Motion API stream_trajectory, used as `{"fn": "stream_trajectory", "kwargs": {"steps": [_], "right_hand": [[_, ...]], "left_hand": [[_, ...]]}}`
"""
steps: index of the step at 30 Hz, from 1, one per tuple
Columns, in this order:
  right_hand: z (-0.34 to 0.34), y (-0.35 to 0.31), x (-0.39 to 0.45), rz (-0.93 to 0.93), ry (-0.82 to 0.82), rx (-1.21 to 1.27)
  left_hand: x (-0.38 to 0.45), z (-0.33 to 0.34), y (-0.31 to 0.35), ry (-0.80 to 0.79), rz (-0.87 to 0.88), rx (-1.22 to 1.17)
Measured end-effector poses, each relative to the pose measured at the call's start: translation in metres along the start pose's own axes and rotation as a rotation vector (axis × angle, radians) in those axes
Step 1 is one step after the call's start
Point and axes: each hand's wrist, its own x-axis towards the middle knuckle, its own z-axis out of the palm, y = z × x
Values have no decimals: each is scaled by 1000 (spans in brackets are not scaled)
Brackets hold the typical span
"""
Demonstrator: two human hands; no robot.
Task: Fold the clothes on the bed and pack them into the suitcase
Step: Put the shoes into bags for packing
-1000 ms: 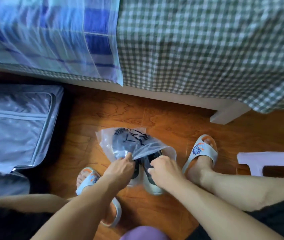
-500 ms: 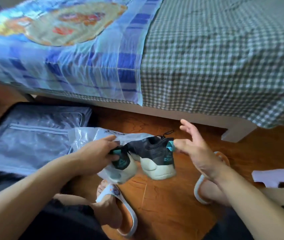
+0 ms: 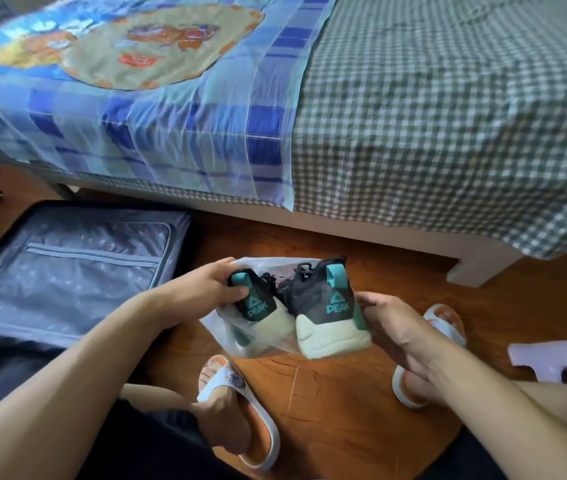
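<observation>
left hand point(image 3: 202, 289) grips one sneaker's point(image 3: 257, 306) heel inside a plastic bag point(image 3: 226, 336), right hand point(image 3: 389, 320) holds the other sneaker point(image 3: 327, 313) (heels toward camera) above the floor point(image 3: 327, 393).

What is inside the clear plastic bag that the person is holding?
Inside the plastic bag sit two black sneakers, heels showing; their toes are hidden behind them.

Single head-worn wide-angle view, looking forward and down from above the seated person's knees. Both forearms enter from the near edge; the bed point(image 3: 448, 116) spans the far field, the suitcase point(image 3: 67, 268) lies left.
</observation>
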Motion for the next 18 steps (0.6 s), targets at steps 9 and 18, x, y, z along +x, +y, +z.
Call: {"fn": "stream_trajectory", "kwargs": {"steps": [9, 18], "right_hand": [[11, -25, -7, -286, 405, -551], [-38, -28, 5, -186, 454, -489]], "left_hand": [[11, 26, 0, -157, -186, -121], [29, 40, -2, 37, -272, 189]]}}
